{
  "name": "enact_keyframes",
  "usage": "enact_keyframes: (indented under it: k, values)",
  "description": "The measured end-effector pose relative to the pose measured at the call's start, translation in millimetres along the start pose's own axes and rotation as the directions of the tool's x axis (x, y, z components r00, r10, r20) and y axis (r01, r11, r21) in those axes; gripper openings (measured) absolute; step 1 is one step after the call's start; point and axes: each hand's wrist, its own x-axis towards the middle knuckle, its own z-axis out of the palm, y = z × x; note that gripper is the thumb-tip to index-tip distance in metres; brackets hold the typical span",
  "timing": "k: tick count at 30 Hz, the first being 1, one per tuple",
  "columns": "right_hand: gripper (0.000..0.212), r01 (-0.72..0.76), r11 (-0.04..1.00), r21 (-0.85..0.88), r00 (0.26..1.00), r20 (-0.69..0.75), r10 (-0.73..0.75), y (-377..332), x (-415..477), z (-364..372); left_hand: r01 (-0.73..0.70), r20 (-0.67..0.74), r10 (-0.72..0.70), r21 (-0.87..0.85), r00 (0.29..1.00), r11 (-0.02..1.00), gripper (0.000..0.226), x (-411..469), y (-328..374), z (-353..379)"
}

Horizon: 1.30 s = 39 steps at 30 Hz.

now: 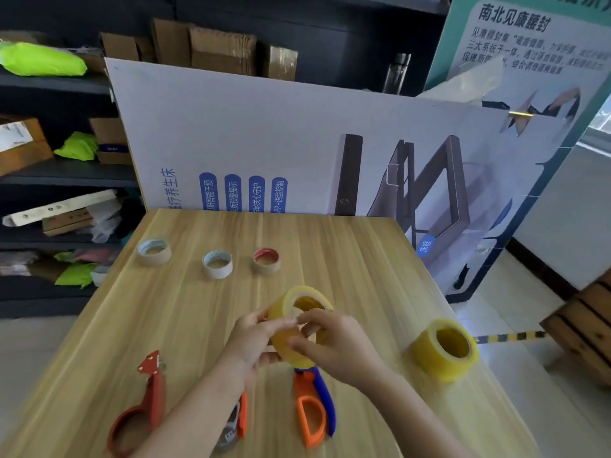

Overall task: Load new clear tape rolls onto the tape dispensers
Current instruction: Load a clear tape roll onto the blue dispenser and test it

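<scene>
Both my hands are clenched on one clear tape roll (284, 307), yellowish and thick, lifted above the table (330, 246) with its open core tilted up and away from me. My left hand (254, 338) curls round its left side; my right hand (334, 345) pinches at the front rim, fingertips on the outer wrap.

Straight under the roll, at 6 o'clock, lies an orange and blue dispenser (314, 408), its wheel end hidden by the roll. At 7 o'clock a grey and orange dispenser (239, 421) shows partly under my left forearm. At 8 o'clock a red dispenser (152, 388) lies flat with nothing in its hoop.

At 3 o'clock a second full roll (429, 358) rests on the table near the right edge. From 10 to 12 o'clock three bare cardboard cores (217, 264) stand in a row.

Beyond, at 10 o'clock, dark shelves (66, 173) hold cardboard boxes (221, 51) and bright green bags (77, 147); I cannot tell what the boxes contain.
</scene>
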Motion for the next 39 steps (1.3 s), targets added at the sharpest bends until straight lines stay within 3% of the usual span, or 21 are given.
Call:
enact_keyframes:
  k: [5, 8, 11, 14, 20, 31, 35, 39]
  values:
    - [0.019, -0.304, 0.945, 0.119, 0.936, -0.147, 0.319, 40, -7, 21, 0.190, 0.049, -0.195, 0.090, 0.980, 0.978, 0.040, 14, -45, -17]
    - [0.020, -0.457, 0.888, 0.054, 0.889, -0.009, 0.458, 68, -10, 46, 0.280, 0.107, -0.295, 0.141, 0.949, 0.950, 0.037, 19, -73, -26]
    - [0.038, -0.584, 0.811, -0.013, 0.800, 0.160, 0.579, 92, -14, 72, 0.343, 0.116, -0.365, 0.173, 0.924, 0.923, 0.053, 25, -97, -34]
    - [0.043, -0.652, 0.756, -0.052, 0.732, 0.217, 0.646, 105, -16, 85, 0.372, 0.106, -0.398, 0.199, 0.911, 0.906, 0.068, 32, -112, -41]
    - [0.033, -0.636, 0.752, -0.175, 0.700, 0.281, 0.657, 122, -17, 100, 0.401, 0.167, -0.438, 0.214, 0.883, 0.891, 0.057, 47, -124, -43]
    - [0.027, -0.394, 0.839, -0.375, 0.824, 0.260, 0.503, 129, -6, 86, 0.479, 0.162, -0.579, 0.412, 0.799, 0.776, 0.045, 92, -116, -35]
    - [0.029, -0.418, 0.829, -0.372, 0.823, 0.231, 0.519, 130, -3, 88, 0.439, 0.183, -0.552, 0.429, 0.814, 0.790, 0.038, 96, -112, -36]
    - [0.033, -0.522, 0.801, -0.294, 0.774, 0.231, 0.589, 136, 2, 90, 0.419, 0.200, -0.516, 0.381, 0.833, 0.824, 0.041, 93, -122, -28]
